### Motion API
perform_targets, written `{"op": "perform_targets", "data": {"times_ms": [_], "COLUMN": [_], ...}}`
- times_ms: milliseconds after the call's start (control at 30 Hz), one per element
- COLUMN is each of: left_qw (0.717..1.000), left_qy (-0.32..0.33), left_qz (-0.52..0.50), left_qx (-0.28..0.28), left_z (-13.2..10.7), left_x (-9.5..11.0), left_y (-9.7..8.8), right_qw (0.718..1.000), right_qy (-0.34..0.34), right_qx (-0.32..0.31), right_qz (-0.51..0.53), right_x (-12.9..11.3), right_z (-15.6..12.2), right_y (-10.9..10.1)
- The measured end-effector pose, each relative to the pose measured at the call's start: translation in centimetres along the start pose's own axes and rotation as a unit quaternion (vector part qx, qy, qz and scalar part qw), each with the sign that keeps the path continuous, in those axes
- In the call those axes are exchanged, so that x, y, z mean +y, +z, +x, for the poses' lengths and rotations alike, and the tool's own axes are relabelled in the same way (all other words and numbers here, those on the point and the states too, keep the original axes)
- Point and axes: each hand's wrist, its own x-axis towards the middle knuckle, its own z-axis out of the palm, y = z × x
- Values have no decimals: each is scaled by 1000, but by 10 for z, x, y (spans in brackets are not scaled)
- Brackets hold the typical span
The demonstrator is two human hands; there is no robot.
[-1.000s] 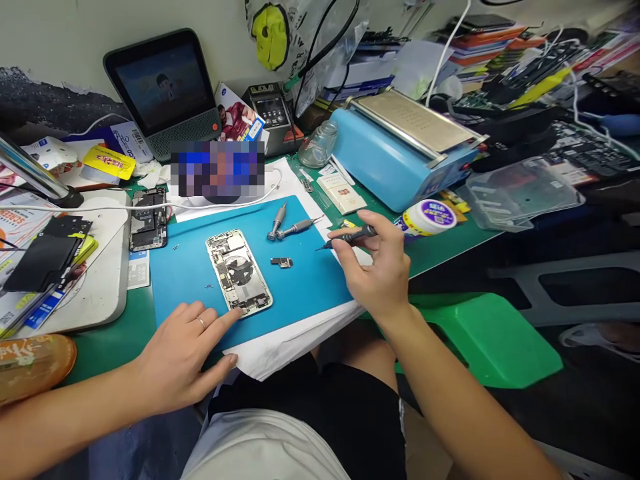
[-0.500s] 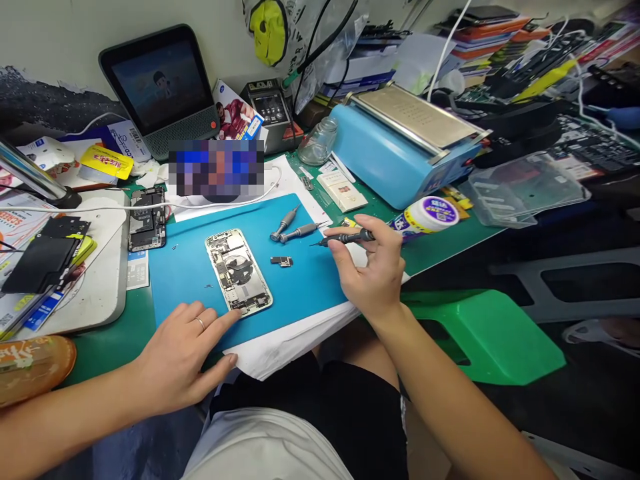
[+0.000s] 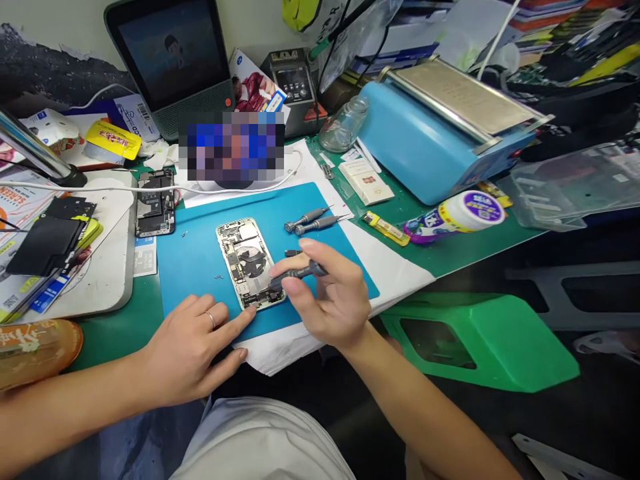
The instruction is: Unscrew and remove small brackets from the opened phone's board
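An opened phone (image 3: 255, 263) lies on a blue mat (image 3: 193, 267), its inner parts showing. My left hand (image 3: 193, 347) rests at the mat's front edge, fingers stretched out, with the index fingertip at the phone's lower end. Over the phone's lower right side, my right hand (image 3: 333, 290) grips a dark screwdriver (image 3: 300, 271) between thumb and fingers; whether its tip touches the phone I cannot tell. A small dark part (image 3: 293, 253) is mostly hidden behind that hand. Two grey screwdrivers (image 3: 315, 222) lie behind it on the mat. Tiny screws (image 3: 219, 277) are left of the phone.
Another opened phone (image 3: 155, 203) lies left of the mat. A blue machine with a metal top plate (image 3: 450, 133), a white-lidded bottle (image 3: 460, 215), a glass jar (image 3: 345, 127) and a yellow packet (image 3: 386, 228) stand or lie to the right. A green stool (image 3: 510, 340) is below the table.
My right hand has carried the screwdriver left, from beside the grey screwdrivers to the phone's lower end. My left hand stays by the phone. The camera view has shifted a little.
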Motion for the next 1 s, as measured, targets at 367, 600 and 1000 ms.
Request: {"op": "perform_targets", "data": {"times_ms": [367, 600, 1000], "left_qw": [1000, 1000, 1000], "left_qy": [-13, -12, -10], "left_qz": [18, 15, 19], "left_qx": [-2, -3, -4], "left_z": [0, 0, 0], "left_x": [2, 2, 3], "left_y": [2, 3, 3], "right_qw": [998, 997, 997], "right_qy": [-25, -23, -35], "right_qx": [-62, -68, -68], "right_qz": [-11, -9, -20], "right_x": [3, 3, 4], "right_z": [-5, -7, -6], "right_y": [10, 10, 11]}}
